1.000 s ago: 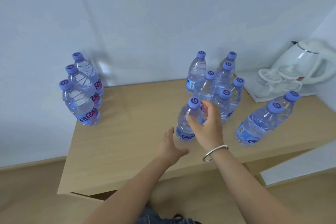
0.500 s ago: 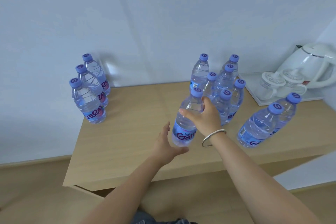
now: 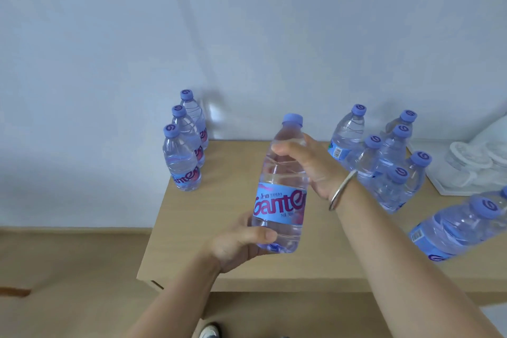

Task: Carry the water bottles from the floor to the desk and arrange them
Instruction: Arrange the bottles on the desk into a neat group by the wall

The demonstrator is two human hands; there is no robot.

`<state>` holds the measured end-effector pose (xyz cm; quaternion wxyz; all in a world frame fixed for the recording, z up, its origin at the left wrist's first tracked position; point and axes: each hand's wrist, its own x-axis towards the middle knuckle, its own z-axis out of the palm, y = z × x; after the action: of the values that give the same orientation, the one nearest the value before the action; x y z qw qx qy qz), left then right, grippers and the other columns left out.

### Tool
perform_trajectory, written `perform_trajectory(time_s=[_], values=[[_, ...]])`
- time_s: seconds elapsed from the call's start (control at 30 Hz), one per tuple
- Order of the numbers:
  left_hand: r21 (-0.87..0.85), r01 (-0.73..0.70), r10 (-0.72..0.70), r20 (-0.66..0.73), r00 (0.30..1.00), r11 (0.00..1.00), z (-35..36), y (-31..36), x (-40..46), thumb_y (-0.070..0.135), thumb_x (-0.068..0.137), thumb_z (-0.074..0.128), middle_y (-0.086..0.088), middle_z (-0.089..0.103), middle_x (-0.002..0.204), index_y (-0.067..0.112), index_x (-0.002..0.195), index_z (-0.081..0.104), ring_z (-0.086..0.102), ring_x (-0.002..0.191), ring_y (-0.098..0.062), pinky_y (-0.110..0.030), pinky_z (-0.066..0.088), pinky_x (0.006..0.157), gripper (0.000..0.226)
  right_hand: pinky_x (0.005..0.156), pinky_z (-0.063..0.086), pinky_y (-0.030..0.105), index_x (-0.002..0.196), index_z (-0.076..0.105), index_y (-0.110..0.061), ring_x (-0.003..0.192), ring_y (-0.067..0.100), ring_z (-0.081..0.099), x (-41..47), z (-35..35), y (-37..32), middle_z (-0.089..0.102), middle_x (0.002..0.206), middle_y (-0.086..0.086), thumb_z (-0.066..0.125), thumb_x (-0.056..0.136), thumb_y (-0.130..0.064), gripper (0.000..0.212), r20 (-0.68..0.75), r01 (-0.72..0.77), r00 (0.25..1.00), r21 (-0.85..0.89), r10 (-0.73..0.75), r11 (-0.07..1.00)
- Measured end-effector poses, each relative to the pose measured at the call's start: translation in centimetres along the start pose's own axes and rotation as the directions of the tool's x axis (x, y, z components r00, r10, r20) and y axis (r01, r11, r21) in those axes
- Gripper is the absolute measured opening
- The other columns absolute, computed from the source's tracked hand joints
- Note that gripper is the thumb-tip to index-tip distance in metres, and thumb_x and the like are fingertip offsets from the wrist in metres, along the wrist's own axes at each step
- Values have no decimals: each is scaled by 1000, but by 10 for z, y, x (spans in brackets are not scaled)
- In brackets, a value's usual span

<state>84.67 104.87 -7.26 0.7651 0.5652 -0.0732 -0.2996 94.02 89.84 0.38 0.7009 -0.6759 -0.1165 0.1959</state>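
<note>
A clear water bottle [image 3: 282,195] with a blue label and purple cap is held upright above the wooden desk [image 3: 227,195]. My right hand [image 3: 310,164] grips its upper body just below the neck. My left hand [image 3: 238,241] cups its base from below and the left. A row of three bottles [image 3: 181,159] stands at the desk's back left by the wall. A cluster of several bottles [image 3: 384,164] stands at the back right, and two more bottles [image 3: 455,228] stand at the right edge of the view.
A white tray [image 3: 450,189] with upturned glass cups and a white kettle [image 3: 493,132] sits at the far right of the desk. A white wall runs behind the desk. Wooden floor lies to the left, and a shoe [image 3: 210,331] shows at the bottom.
My right hand lifted the bottle off the desk and toward me. My left hand closed under its base. The view shifted left.
</note>
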Motion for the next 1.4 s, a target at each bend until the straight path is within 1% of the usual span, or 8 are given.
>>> perform_trajectory(time_s=[0.17,0.37,0.5,0.7,0.83,0.97,1.07,1.4], values=[[50,20,-17,-51,999,999,-22,14,-16,32,52,81,-5,67,104,8,115,56,63,96,-18,-28,52,83,72,68,46,32,67,56,-17,70,22,57,25,29,2,61,72,7,68,65,-23,13,-43,43,998,-25,-44,999],[256,20,34,-205,978,966,-61,27,-32,25,56,77,-8,69,104,12,109,63,64,95,-20,-34,52,86,56,75,52,41,89,55,-21,79,30,61,55,52,22,63,82,8,74,61,-26,34,50,23,998,78,-27,997],[275,59,14,-255,967,960,-90,20,-42,22,56,80,-6,69,101,14,108,62,64,93,-18,-32,54,85,56,72,55,33,102,55,-10,81,22,67,67,83,23,68,89,5,78,56,-29,55,15,45,999,-59,-44,997],[453,153,55,-414,908,878,-143,-1,-51,17,64,84,6,71,102,23,108,62,63,96,-3,-19,47,84,50,78,52,26,97,60,-10,80,11,62,88,124,44,65,85,-1,79,54,-37,54,86,38,996,-251,-17,967],[508,206,103,-515,851,836,-176,-20,-47,20,60,86,5,70,100,26,104,63,62,94,-3,-18,45,81,50,72,47,13,88,61,-20,73,-2,63,99,142,52,67,82,-8,83,66,-16,32,112,19,994,-346,21,938],[571,262,181,-603,777,778,-207,-34,-44,24,57,86,4,59,103,29,110,61,57,97,-6,-13,41,77,59,80,50,15,103,61,-20,91,6,65,106,152,58,70,101,-3,83,67,-17,42,105,39,994,-456,10,889],[617,289,187,-590,785,732,-222,-37,-42,26,59,85,4,58,104,28,113,58,55,97,-12,-17,39,75,60,85,51,23,105,60,-17,98,13,63,112,162,64,68,105,0,84,66,-22,46,77,35,997,-523,6,852],[681,270,173,-507,844,680,-249,-38,-32,39,52,80,6,62,99,28,108,60,51,98,-20,-30,43,86,61,71,40,5,97,57,-27,84,-6,53,116,180,73,54,91,-22,84,63,-27,43,-18,16,999,-615,-34,788]])
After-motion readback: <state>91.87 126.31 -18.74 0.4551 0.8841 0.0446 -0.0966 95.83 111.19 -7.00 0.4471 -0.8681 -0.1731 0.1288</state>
